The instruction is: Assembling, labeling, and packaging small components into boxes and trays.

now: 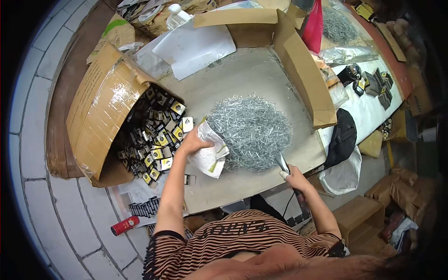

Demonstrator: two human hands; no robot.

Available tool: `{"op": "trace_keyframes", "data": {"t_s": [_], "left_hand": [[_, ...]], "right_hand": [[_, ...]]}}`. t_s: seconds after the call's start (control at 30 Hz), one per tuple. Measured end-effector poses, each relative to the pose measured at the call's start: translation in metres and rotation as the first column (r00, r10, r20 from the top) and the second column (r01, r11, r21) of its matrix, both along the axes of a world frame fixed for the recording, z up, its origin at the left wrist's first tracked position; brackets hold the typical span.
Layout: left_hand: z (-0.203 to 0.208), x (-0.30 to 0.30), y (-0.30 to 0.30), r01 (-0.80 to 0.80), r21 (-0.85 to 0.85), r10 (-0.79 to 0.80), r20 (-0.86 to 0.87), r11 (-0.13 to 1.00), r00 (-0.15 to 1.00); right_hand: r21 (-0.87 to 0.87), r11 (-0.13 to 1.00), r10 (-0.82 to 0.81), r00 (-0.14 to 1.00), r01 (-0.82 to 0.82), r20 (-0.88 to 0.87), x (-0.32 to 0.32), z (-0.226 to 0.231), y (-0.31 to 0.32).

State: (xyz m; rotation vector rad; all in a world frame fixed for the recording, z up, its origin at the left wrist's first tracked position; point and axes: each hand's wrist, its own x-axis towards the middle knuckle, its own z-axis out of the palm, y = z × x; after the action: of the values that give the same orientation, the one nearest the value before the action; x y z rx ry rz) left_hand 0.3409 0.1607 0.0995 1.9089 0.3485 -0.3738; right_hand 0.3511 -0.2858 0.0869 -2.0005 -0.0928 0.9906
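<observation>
My left hand (192, 143) is closed round a crumpled white bag (209, 156) with green-yellow stripes, at the left edge of a large heap of thin silvery metal pieces (249, 133), which look like nails or pins. On the heap's near right side, my right hand (295, 178) grips a shiny metal tool (282, 162), perhaps a scoop; its tip reaches the heap's edge. The tool's exact shape is hard to make out. Just left of my left hand, many small black, yellow and white boxes (156, 140) spill from a tipped cardboard carton (105, 112).
Cardboard walls (303, 70) border the tabletop (205, 198) at the back and right. A white sheet (196, 49) lies at the back left. To the right are a black bag (343, 137) and a second metal heap (338, 28). A red can (125, 226) lies lower left.
</observation>
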Motion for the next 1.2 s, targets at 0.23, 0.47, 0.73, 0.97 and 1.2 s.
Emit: {"op": "trace_keyframes", "data": {"t_s": [0.23,0.47,0.73,0.97,1.2], "left_hand": [[-0.024,-0.042,-0.076,-0.236,0.468,0.135,0.238,0.852,0.962],[0.004,-0.054,-0.069,-0.293,0.534,0.196,0.232,0.793,0.953],[0.059,-0.036,-0.048,-0.212,0.606,0.042,0.282,0.767,0.959],[0.276,-0.03,-0.055,-0.248,0.866,-0.454,0.448,0.434,0.77],[0.374,0.004,-0.058,-0.049,0.999,-0.695,0.039,0.005,0.718]], "right_hand": [[0.163,0.965,-0.157,0.95,0.206,-0.268,-0.014,-0.011,-0.003],[0.22,0.917,-0.216,0.876,0.334,-0.431,-0.024,0.011,-0.021],[0.304,0.911,-0.199,0.944,0.277,-0.264,-0.036,0.035,0.014],[0.525,0.826,-0.191,0.978,0.207,-0.085,-0.025,0.026,0.02],[0.647,0.759,0.046,0.987,0.067,-0.156,-0.011,0.024,0.119]]}}
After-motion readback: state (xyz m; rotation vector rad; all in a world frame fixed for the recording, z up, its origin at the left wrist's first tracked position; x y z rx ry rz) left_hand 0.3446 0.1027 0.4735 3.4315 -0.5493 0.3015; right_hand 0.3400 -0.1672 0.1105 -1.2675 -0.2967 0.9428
